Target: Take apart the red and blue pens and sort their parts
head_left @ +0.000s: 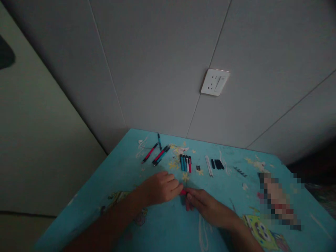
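My left hand [163,187] is closed round one end of a red pen barrel [183,192], low over the blue tabletop. At the other end, the fingertips of my right hand [206,205] pinch it where a dark part shows. Most of the barrel is hidden by my fingers. Just beyond my hands lies a row of short pen barrels [185,163] in blue, white and red with dark ends. To their left are several assembled-looking pens, among them a red and black pen [149,153] and a blue and black pen [164,154].
Right of the row lie small dark pieces [198,168], thin white refills [209,166], black caps or grips [219,164] and a line of small clips or springs [240,171]. A pixelated object [279,201] lies farther right. The wall behind carries a socket [215,82].
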`<state>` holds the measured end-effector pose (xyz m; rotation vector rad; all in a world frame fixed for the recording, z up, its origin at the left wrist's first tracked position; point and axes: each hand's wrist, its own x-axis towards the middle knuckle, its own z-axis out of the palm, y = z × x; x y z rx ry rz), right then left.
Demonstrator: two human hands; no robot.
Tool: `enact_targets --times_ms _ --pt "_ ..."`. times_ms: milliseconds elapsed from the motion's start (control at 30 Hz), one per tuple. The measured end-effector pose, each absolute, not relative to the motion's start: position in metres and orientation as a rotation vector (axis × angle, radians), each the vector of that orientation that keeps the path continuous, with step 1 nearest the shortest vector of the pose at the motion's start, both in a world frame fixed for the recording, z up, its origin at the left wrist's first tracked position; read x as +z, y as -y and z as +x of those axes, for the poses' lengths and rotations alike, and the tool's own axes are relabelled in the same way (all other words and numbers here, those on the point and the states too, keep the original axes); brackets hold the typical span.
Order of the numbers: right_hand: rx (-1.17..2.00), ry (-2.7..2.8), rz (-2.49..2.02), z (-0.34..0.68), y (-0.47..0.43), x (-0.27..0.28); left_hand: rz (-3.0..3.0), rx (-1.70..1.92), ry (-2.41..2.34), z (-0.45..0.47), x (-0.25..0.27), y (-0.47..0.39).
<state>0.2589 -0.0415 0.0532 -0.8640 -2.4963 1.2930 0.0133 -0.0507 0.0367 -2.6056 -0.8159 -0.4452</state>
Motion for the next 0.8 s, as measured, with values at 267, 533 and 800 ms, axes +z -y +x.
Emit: enact_targets --times_ms 267,533,800 --pt "0.302 2.663 -1.195 0.239 0.034 0.013 -2.743 -0.365 1.282 0.016 0.018 0.050" --pt "-0.169 2.768 -0.951 0.239 0.033 0.021 -3.159 -0.594 1.658 0.012 0.033 0.052" --pt "-0.209 2.720 -0.959 0.237 0.039 0.016 -3.240 -0.559 1.621 0.005 0.019 0.044"
